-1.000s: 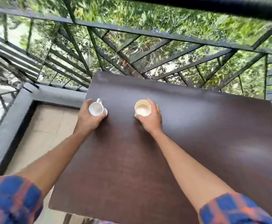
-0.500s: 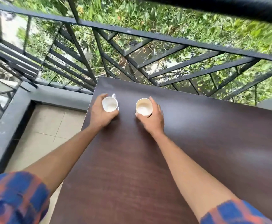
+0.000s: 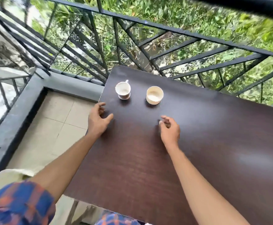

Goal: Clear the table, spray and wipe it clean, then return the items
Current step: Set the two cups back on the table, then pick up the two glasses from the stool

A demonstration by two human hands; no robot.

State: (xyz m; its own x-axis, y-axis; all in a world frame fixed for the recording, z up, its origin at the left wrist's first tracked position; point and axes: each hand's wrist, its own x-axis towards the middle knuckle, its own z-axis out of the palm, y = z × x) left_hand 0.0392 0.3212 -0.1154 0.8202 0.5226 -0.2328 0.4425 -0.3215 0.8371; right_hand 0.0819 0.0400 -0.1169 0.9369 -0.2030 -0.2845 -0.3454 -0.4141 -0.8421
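- The white mug (image 3: 123,90) stands upright on the dark table (image 3: 197,143), near its corner in the upper middle of the frame; the beige cup (image 3: 154,95) stands upright to its right, apart
- The left hand (image 3: 98,121) is below the mug, at the table's left edge; fingers loosely spread, gripping nothing
- The right hand (image 3: 170,131) is below the beige cup; fingers loosely curled, empty
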